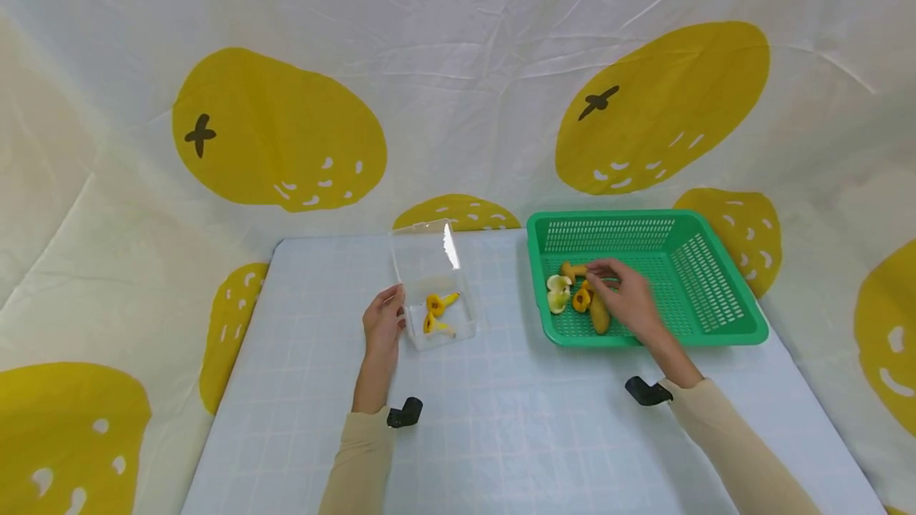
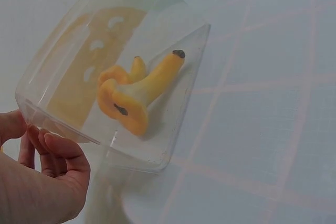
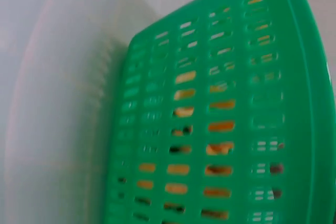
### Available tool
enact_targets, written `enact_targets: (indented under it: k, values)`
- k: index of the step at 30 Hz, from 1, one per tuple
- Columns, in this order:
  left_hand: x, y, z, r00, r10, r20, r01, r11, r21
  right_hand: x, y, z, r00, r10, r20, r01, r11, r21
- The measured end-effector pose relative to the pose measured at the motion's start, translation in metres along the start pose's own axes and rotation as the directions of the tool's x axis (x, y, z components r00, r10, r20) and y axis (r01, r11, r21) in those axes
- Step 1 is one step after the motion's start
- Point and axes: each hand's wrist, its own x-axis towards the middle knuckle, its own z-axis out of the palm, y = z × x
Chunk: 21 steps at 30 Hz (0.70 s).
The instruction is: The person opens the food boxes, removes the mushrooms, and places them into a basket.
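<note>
My left hand (image 1: 384,322) pinches the left edge of a clear plastic box (image 1: 468,330) between thumb and fingers. The box's lid (image 1: 422,253) stands raised at the back. Two yellow trumpet-shaped mushrooms (image 2: 157,80) lie inside it. Over on the right, my right hand (image 1: 626,298) reaches into a green basket (image 1: 730,292), its fingertips at several mushrooms. Around them are a tan mushroom (image 1: 570,270), pale cup-like pieces (image 1: 557,302), a yellow mushroom (image 1: 580,300) and a brownish elongated piece (image 1: 599,316). Whether the fingertips grip one is hidden. The right wrist view shows mainly the basket's slotted wall (image 3: 199,119).
A pale checked cloth covers the table (image 1: 494,435). Behind and beside it hangs a white curtain (image 1: 458,102) with large yellow fruit prints. The basket's raised rim (image 1: 608,214) surrounds the right hand's work area, to the right of the box.
</note>
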Motion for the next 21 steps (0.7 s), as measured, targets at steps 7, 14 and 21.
enact_targets:
  k: [7,14,21]
  values:
    - [0.0,0.001,0.0,1.0,-0.005,-0.016,0.005,1.0,-0.002,0.008,-0.018,0.016,1.0,0.022,0.02,-0.024,0.993,0.112]
    - [0.0,0.001,0.0,1.0,-0.01,-0.021,0.01,1.0,-0.001,0.019,-0.033,0.034,1.0,0.011,0.005,-0.011,0.981,0.195]
    - [-0.001,0.001,0.001,1.0,0.001,-0.017,-0.001,1.0,-0.019,0.027,-0.051,0.051,0.999,0.02,0.03,-0.027,0.962,0.272]
